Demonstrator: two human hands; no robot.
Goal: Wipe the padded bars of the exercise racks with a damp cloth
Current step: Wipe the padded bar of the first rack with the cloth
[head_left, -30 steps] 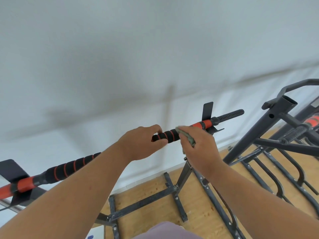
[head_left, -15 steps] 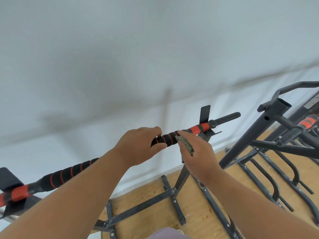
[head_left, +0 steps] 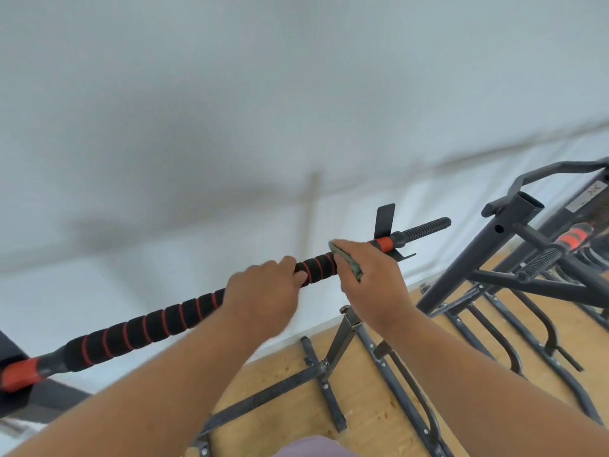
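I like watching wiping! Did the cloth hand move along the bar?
Yes, a little: the right hand slid along the bar toward the red band, covering more of it.

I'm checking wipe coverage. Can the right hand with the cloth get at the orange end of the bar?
Probably yes: the right hand and cloth sit beside that orange end, nothing between.

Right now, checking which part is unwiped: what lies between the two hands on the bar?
In the head view, only a short bare stretch of black foam padding with red rings separates the left hand and the right hand.
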